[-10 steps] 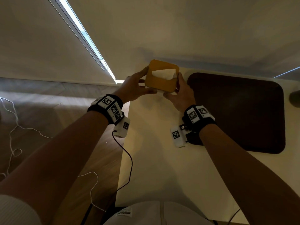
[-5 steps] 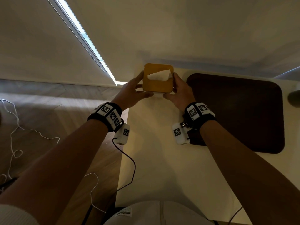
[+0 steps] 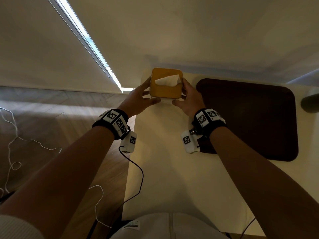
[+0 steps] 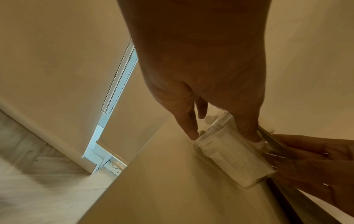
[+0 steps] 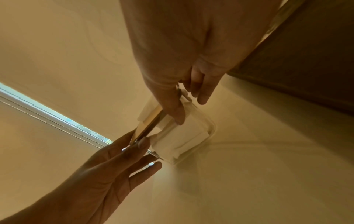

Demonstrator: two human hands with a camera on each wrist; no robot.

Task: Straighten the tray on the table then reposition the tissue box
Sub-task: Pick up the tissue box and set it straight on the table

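The tissue box has a clear body, an orange lid and a white tissue poking out. It appears to sit on the far left corner of the cream table, square to the edges. My left hand holds its left near corner, thumb on the near face, fingers along the side. My right hand holds the right near corner the same way. The dark brown tray lies flat just right of the box. The left wrist view shows the left hand on the box. The right wrist view shows the right hand on the box.
A wall rises right behind the table. A window blind with a bead chain hangs at the left. White cables lie on the wooden floor left of the table. A dark round object shows at the table's right edge.
Both hands have carried the box away from me toward the far left corner and turned it from tilted to square with the table. The tray has not moved.
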